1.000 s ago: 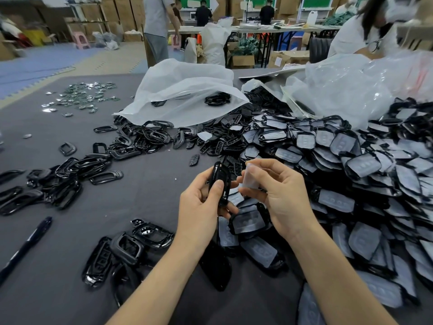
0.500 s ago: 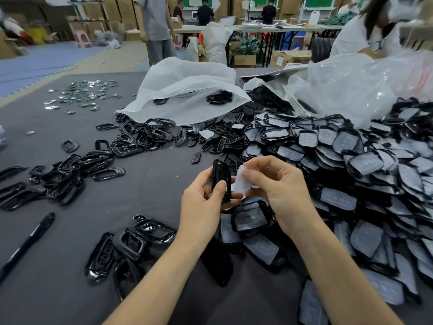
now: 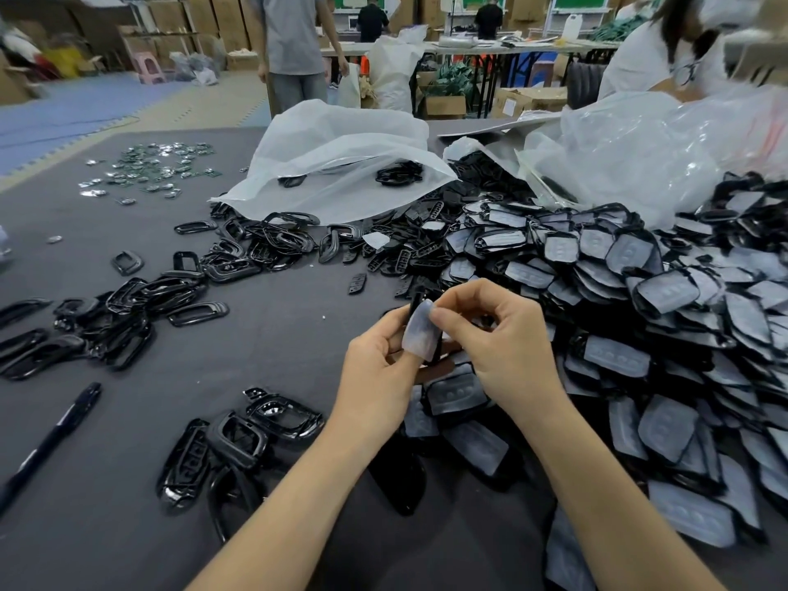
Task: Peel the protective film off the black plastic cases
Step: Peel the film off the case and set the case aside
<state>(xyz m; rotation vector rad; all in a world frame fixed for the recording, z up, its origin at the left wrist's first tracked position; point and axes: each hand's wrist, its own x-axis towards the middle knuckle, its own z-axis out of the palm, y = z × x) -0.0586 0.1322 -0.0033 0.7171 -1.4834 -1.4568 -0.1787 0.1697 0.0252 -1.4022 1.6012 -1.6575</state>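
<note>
My left hand (image 3: 375,368) grips a black plastic case (image 3: 415,301) upright and edge-on above the grey table; most of the case is hidden behind the film and my fingers. My right hand (image 3: 499,347) pinches the top of a pale translucent film (image 3: 418,332), which hangs in front of the case between both hands. To the right lies a big heap of film-covered black cases (image 3: 639,292). A few glossy bare cases (image 3: 239,437) lie near my left forearm.
A black pen (image 3: 51,437) lies at the left. More bare black frames (image 3: 128,309) are scattered left and centre. White plastic bags (image 3: 341,164) sit at the back, small shiny parts (image 3: 157,164) at far left. People stand and sit beyond the table.
The film has come away from the case's right side and now hangs in front of it, pulled leftward by my right hand. Both hands stay in about the same place.
</note>
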